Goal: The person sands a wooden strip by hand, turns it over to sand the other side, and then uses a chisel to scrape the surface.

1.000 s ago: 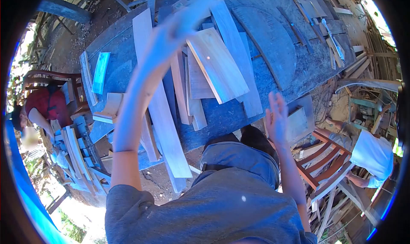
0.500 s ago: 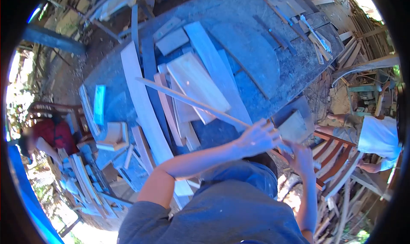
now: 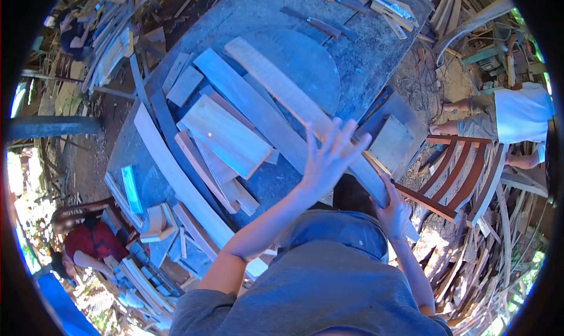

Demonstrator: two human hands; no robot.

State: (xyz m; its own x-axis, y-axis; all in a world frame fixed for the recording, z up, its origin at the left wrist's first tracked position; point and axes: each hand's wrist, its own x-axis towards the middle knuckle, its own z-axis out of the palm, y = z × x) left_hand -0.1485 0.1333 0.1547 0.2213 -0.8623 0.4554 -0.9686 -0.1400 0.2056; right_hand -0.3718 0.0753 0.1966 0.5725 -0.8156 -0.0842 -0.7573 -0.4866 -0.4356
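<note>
A long wooden board (image 3: 288,92) slants from over the table down toward my body, its broad face showing. Near its close end, the fingers of my right hand (image 3: 392,209) are wrapped round it. My left hand (image 3: 330,156) is open, fingers spread wide, and overlaps the middle of the board in this view. Beside the board, a long plank (image 3: 247,101) lies on the table. Further left are a wide, short block (image 3: 226,136) resting on other pieces and a long, slightly curved plank (image 3: 179,174).
The worktable (image 3: 311,54) also carries a tool with a blue handle (image 3: 323,25) and several sticks at its far edge. A reddish slatted chair part (image 3: 458,177) stands at right, near a person in a white shirt (image 3: 523,112). A person in red (image 3: 97,242) is at left.
The board has turned from its thin edge to its broad face, and its far end has swung right. My left hand has raised and spread its fingers. The view has shifted.
</note>
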